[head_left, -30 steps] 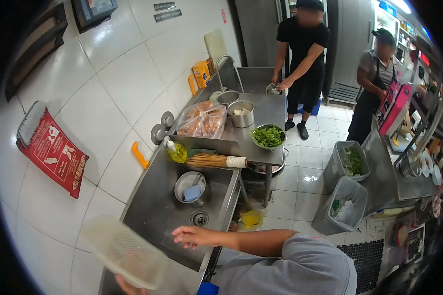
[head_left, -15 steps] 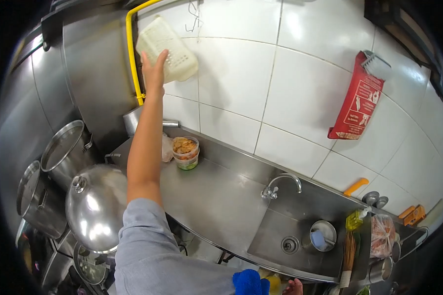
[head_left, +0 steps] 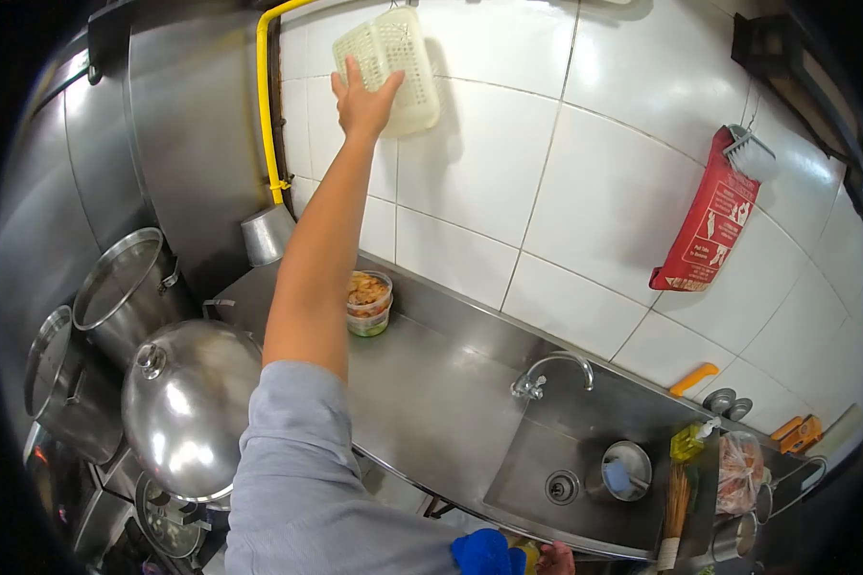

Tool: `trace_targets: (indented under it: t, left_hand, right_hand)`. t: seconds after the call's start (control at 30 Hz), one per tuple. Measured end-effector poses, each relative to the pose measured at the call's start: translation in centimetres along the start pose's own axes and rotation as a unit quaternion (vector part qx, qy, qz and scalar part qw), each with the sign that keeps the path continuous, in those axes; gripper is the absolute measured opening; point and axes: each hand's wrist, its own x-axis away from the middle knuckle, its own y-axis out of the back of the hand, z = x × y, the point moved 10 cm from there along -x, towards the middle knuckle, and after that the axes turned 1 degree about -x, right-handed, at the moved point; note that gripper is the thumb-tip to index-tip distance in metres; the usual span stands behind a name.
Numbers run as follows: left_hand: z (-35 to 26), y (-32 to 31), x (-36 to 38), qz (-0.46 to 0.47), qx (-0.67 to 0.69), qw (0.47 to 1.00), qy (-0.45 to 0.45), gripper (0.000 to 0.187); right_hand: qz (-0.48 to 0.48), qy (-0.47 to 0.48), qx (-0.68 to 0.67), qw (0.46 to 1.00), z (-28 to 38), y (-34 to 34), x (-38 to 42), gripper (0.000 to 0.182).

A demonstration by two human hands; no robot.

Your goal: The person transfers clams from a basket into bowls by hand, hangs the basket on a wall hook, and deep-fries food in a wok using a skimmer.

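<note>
My left hand (head_left: pixel 366 99) is stretched far up to the wall, its fingers and thumb spread against the pale plastic basket (head_left: pixel 408 67). The basket is perforated and sits against the white tiles, just below a wire hook (head_left: pixel 393 6). At the bottom edge, my right hand (head_left: pixel 554 559) shows only in part, with its fingers curled; what it holds, if anything, is hidden. Beside it are a bright blue cloth-like bundle (head_left: pixel 487 552) and a bit of something yellow.
Below my left arm, clear tubs of food (head_left: pixel 368 305) stand on the steel counter (head_left: pixel 431 383). A faucet (head_left: pixel 556 369) overhangs the sink (head_left: pixel 518 470), which holds a metal pot (head_left: pixel 627 470). Large pots (head_left: pixel 125 278) and a domed lid (head_left: pixel 192 412) are at left. A red bag (head_left: pixel 708 216) hangs right.
My left hand and the basket have moved right and up along the wall, to below the hook. The basket's perforated face shows more squarely. My right hand stays low at the edge.
</note>
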Motion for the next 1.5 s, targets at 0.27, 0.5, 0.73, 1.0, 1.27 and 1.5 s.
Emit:
trace_targets:
  t: [0.27, 0.5, 0.73, 1.0, 1.27, 1.5]
  left_hand:
    - [4.0, -4.8, 0.5, 0.078, -0.12, 0.988, 0.059, 0.097]
    - [10.0, -6.0, 6.4, 0.094, -0.121, 0.988, -0.004, 0.093]
    - [2.5, -5.0, 22.0, 0.103, 0.008, 0.977, -0.186, 0.051]
    - [-4.6, -13.6, 56.3, 0.583, 0.151, 0.758, -0.251, 0.032]
    - [-0.8, -18.8, 62.4, 0.702, -0.091, 0.667, -0.232, 0.035]
    - [0.3, -17.1, 62.9, 0.659, 0.217, 0.691, 0.201, 0.035]
  right_hand:
    - [-0.061, -0.012, 0.043, 0.997, 0.1, -1.9, 1.5, 0.023]
    - [-0.085, -0.041, 0.078, 0.992, -0.9, -0.9, 1.1, 0.032]
    - [0.0, -0.027, 0.077, 0.997, 1.8, -7.1, -3.6, 0.033]
    - [0.068, -0.024, 0.048, 0.996, 6.2, -15.4, -13.2, 0.068]
    - [-0.003, -0.044, 0.065, 0.997, 10.8, -19.5, -19.3, 0.079]
    - [-0.094, -0.035, 0.014, 0.995, 8.9, -19.6, -25.4, 0.077]
